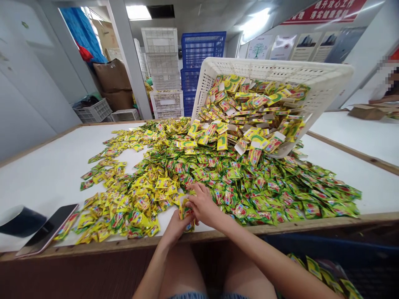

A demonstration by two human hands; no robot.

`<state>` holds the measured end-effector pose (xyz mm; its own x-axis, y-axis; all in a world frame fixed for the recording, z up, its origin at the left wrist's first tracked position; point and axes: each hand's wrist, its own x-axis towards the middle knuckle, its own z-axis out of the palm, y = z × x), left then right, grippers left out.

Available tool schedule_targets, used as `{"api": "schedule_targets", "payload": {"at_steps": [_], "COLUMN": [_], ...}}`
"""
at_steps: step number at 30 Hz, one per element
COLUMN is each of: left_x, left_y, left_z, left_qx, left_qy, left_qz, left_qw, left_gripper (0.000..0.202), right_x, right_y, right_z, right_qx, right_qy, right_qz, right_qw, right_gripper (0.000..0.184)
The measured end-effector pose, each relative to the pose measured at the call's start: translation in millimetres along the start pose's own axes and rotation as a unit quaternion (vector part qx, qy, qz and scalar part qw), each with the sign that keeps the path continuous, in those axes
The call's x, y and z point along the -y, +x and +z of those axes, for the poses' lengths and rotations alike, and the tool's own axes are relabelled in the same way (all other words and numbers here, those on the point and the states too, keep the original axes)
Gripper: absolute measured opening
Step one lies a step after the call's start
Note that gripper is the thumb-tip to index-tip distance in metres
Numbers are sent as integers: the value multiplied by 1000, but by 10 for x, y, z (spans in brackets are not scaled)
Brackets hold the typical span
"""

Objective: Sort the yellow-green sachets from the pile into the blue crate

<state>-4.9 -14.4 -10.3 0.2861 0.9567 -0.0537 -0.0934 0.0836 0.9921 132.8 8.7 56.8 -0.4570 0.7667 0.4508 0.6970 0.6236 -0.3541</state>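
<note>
Carton (182,211), small and yellow, sits between the two hands just above the near edge of the desk (62,153). Its long axis appears to run roughly away from the person, with a pale end, perhaps a flap, at the far side. The left hand (175,226) is below and to the left, its thumb and fingers closed about the carton's near part. The right hand (204,206) comes across from the right and above, with curled fingers at the far end; whether they pinch the card, or something thin besides, I cannot tell, as the fingers cover the contact.

The relation that matters most, as I judge it, is between that far end and the right hand: the fingertips are already there, on its right side, while the left hand seems to act as the support.

Of the loose packets, green sachets (262,195) spread just beyond the right hand and off to its right, so that hand is nearer to them. Yellow sachets (143,195) lie to the left, nearer the left hand, with a strip of bare desk between. Behind the green heap, a tilted white crate (274,66) spills more cartons (249,112) toward the person, well apart from both hands.
</note>
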Motion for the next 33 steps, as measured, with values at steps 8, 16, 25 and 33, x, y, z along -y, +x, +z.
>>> {"api": "schedule_targets", "payload": {"at_steps": [8, 16, 25, 33], "left_x": [-6, 17, 10, 24], "left_y": [24, 21, -66, -3], "left_z": [-16, 26, 38, -21], "left_qx": [-41, -57, -91, -131], "left_qy": [42, 75, -14, 32], "left_qz": [-2, 36, 94, 103], "left_qw": [998, 995, 991, 985], "left_gripper": [16, 27, 56, 17], "right_x": [52, -30, -114, -158], "right_y": [-73, -246, -465, -405], "right_z": [-35, 144, 347, 308], "right_qx": [70, 40, -92, -62], "right_qy": [2, 96, 437, 314], "right_qz": [-35, 41, 180, 139], "right_qw": [997, 994, 877, 937], "right_gripper": [13, 6, 20, 12]}}
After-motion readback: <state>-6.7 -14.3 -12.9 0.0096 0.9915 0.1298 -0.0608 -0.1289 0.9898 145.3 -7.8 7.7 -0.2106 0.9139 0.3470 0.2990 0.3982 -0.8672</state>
